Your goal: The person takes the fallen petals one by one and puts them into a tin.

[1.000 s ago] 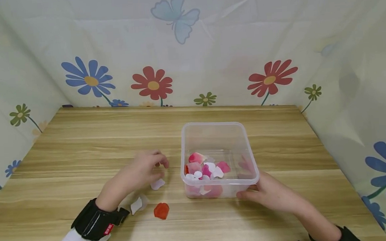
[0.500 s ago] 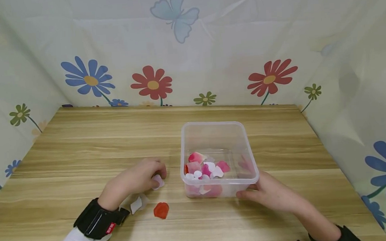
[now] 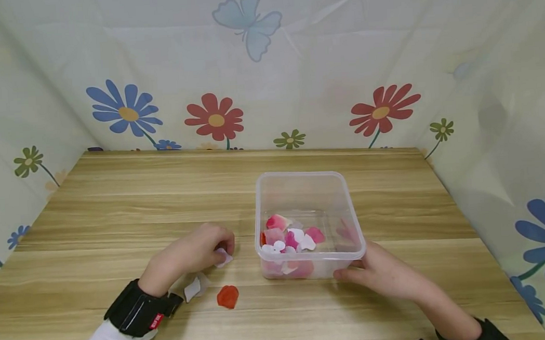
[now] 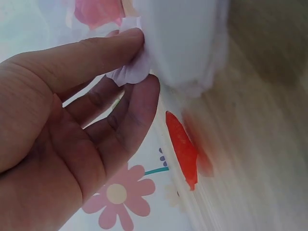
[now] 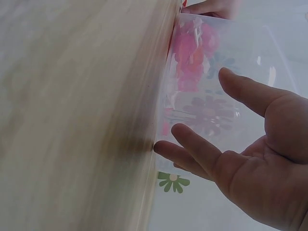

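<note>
My left hand (image 3: pixel 223 247) rests on the wooden table (image 3: pixel 115 200) just left of a clear plastic box (image 3: pixel 305 176). Its thumb and fingers pinch a pale white-pink petal (image 3: pixel 223 256). The left wrist view shows that hand (image 4: pixel 142 62) holding the pale petal (image 4: pixel 127 73) by its edge. The box holds several pink, red and white petals (image 3: pixel 290 237). My right hand (image 3: pixel 353 270) lies at the box's near right corner, fingers straight against its wall (image 5: pixel 202 57).
A white petal (image 3: pixel 193 288) and a red petal (image 3: pixel 227 296) lie on the table near my left wrist; the red petal (image 4: pixel 183 149) also shows in the left wrist view. Flower-print cloth walls (image 3: pixel 267 87) close off the table's back and sides.
My left hand has come down toward me onto the pale petal and pinched it. The right hand and the box have stayed put.
</note>
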The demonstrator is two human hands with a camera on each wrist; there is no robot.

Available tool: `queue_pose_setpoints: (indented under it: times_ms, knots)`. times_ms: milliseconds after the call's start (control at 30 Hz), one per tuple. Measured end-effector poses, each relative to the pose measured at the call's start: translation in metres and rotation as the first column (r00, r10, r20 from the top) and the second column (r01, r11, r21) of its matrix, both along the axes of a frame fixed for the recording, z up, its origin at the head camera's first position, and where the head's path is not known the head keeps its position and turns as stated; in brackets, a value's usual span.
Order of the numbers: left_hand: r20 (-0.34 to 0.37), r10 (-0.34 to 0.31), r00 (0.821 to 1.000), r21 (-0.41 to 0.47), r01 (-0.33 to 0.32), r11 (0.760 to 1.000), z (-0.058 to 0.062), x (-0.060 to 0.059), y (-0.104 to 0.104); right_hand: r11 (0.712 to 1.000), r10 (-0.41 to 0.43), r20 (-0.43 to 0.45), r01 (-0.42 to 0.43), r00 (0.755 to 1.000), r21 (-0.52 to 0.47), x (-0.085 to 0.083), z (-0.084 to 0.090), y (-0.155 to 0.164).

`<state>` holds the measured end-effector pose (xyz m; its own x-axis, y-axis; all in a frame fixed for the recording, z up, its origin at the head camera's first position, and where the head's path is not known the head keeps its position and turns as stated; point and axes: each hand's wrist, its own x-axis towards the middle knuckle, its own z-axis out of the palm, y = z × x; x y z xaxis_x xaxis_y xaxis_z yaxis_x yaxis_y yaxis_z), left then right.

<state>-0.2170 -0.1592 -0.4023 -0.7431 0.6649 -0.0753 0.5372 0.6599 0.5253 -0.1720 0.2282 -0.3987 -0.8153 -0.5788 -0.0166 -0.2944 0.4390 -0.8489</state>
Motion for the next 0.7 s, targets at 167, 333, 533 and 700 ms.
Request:
queue_pose_setpoints:
  times_ms: [167, 333, 533, 700]
  knots:
    - [0.0, 0.003, 1.0, 0.025, -0.003, 1.0, 0.004, 0.001, 0.001, 1.0, 0.001, 0.005, -0.001, 1.0, -0.008, -0.001, -0.001, 0.0]
    - [-0.005, 0.011, 1.0, 0.042, -0.011, 0.999, 0.009, 0.001, 0.002, 1.0, 0.004, -0.002, -0.004, 1.0, -0.008, -0.001, -0.001, 0.0]
    - [-0.013, 0.041, 0.999, 0.065, -0.04, 0.997, 0.012, 0.0, 0.003, 1.0, 0.007, 0.001, -0.007, 1.0, -0.012, -0.001, -0.001, 0.0]
    - [-0.042, 0.084, 0.996, 0.138, -0.078, 0.987, 0.02, -0.002, 0.005, 1.0, 0.018, 0.015, -0.018, 1.0, -0.021, 0.0, -0.001, 0.001]
